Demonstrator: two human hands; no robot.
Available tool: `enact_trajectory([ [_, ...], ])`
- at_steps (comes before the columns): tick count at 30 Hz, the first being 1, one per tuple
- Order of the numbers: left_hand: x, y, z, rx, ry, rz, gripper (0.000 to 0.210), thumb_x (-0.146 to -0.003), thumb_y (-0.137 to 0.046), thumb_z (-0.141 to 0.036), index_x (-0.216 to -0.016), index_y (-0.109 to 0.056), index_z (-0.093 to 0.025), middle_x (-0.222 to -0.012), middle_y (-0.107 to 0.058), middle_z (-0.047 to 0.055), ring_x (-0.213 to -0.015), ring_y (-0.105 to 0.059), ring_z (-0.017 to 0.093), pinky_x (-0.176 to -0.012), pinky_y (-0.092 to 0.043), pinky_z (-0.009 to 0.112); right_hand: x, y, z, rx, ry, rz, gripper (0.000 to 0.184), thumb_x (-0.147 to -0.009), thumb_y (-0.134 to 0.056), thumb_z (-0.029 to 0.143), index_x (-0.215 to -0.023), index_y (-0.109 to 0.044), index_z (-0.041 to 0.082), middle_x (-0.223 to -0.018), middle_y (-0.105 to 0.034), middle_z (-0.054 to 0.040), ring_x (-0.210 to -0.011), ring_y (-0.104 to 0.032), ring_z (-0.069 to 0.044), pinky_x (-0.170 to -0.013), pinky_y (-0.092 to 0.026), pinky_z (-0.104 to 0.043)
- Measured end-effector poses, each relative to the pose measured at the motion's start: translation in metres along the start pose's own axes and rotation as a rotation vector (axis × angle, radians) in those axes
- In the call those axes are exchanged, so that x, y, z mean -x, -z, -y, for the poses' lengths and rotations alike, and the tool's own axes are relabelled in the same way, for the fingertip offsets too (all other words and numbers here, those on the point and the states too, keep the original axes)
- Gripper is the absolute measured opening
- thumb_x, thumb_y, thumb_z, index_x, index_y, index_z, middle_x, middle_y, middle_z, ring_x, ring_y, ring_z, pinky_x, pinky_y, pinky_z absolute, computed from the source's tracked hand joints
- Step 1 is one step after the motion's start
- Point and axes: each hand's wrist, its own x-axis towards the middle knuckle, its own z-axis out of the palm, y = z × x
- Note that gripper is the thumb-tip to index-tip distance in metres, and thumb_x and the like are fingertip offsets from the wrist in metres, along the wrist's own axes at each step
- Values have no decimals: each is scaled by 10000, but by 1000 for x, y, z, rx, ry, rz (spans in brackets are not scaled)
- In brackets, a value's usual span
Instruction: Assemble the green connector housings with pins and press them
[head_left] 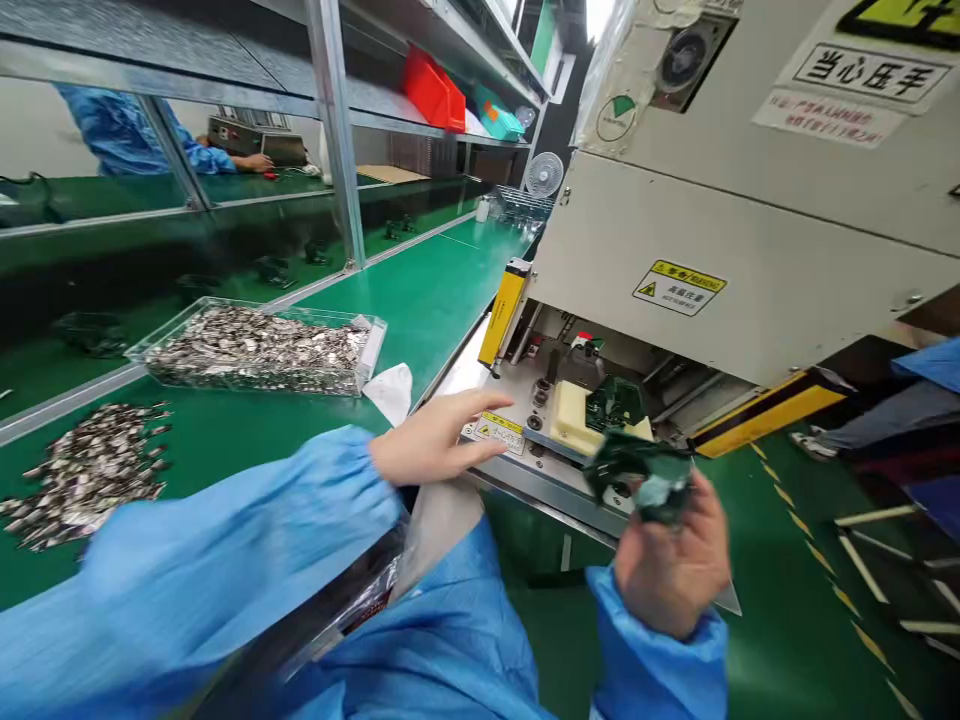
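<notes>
At four o'clock of the view, the right hand (679,570) grasps a dark green part (664,470), not yet set down. At eleven o'clock from it, a similar part (615,400) already sits on the cream fixture (570,415). The left hand (439,437), at seven o'clock, holds nothing.

A head-worn camera looks forward and down across the green workbench (420,275), apparently close.

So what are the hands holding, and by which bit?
The right hand holds a dark green part by its near side; blur hides the exact grip. The left hand appears to hold nothing.
</notes>
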Motion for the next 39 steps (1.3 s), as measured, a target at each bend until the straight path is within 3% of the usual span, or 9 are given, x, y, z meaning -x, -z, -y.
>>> enact_trajectory([
  [3, -79, -48, 5, -47, -99, -8, 637, -700, -771, -328, -1267, -559, -129, -1376, -529, 208, -1308, -479, 351, -1104, -382, 493, -32, 38, -13, 137, 38, -280, 501, -796, -749, 350, -1248, -574, 224, -1294, -582, -105, -1261, -506, -342, -1082, -314, -654],
  [6, -130, -88, 4, -4, -5, 19, 735, -661, -800, -321, -1299, -518, -89, -1317, -557, 237, -1241, -530, 386, -1049, -426, 530, -59, 57, -18, 227, -5, -231, 547, -742, -802, 298, -1231, -583, 193, -1216, -629, -110, -1230, -540, -313, -1090, -337, -605],
  [9, -144, -98, -1, 64, 36, -18, 781, -680, -792, -325, -1342, -471, -64, -1192, -624, 228, -1108, -615, 356, -954, -500, 514, -83, 59, -20, 254, -12, -117, 640, -677, -839, 337, -1234, -580, 157, -1170, -651, -124, -1169, -584, -290, -1061, -408, -522],
  [13, -107, -60, -2, 270, 73, -136, 762, -633, -828, -276, -1305, -521, -88, -1079, -679, 166, -978, -672, 276, -867, -570, 425, -115, 39, -27, 360, -52, 215, 676, -657, -826, 388, -1244, -578, 163, -1148, -666, -125, -1088, -620, -277, -1009, -457, -483],
  [17, -30, -4, 13, 302, 190, -37, 508, -637, -812, -218, -1117, -659, -151, -1032, -706, 104, -949, -698, 242, -885, -576, 392, -139, 15, -39, 494, -126, 647, 596, -661, -794, 382, -1187, -612, 170, -1039, -707, -98, -1000, -658, -278, -954, -491, -461],
  [23, 57, 23, 47, 175, 440, 31, 503, -647, -815, -302, -1115, -668, -195, -1129, -665, 109, -1037, -675, 266, -927, -555, 393, -147, 21, -40, 636, -91, 823, 598, -791, -616, 281, -1372, -497, 202, -1161, -676, -96, -1102, -626, -279, -968, -480, -444],
  [28, 58, 14, 58, 186, 538, 93, 569, -671, -798, -387, -1188, -621, -230, -1456, -417, 114, -1267, -533, 302, -1070, -451, 412, -139, 22, -21, 656, -47, 864, 855, -826, -650, 368, -1536, -179, 295, -1541, -331, -88, -1381, -367, -285, -1088, -375, -472],
  [34, 47, 5, 72, 248, 529, 127, 591, -666, -795, -434, -1190, -612, -231, -1533, -295, 123, -1356, -430, 332, -1089, -430, 458, -154, -2, -14, 686, 154, 888, 500, -857, -639, 479, -1289, -595, 230, -1204, -620, -105, -1107, -594, -282, -961, -488, -441],
  [39, 48, -3, 79, 216, 551, 155, 650, -648, -799, -441, -1230, -593, -237, -1575, -249, 115, -1423, -329, 333, -1119, -397, 452, -163, 6, -19, 660, 178, 979, 503, -845, -658, 495, -1267, -612, 225, -1223, -615, -100, -1097, -596, -276, -907, -518, -409],
])
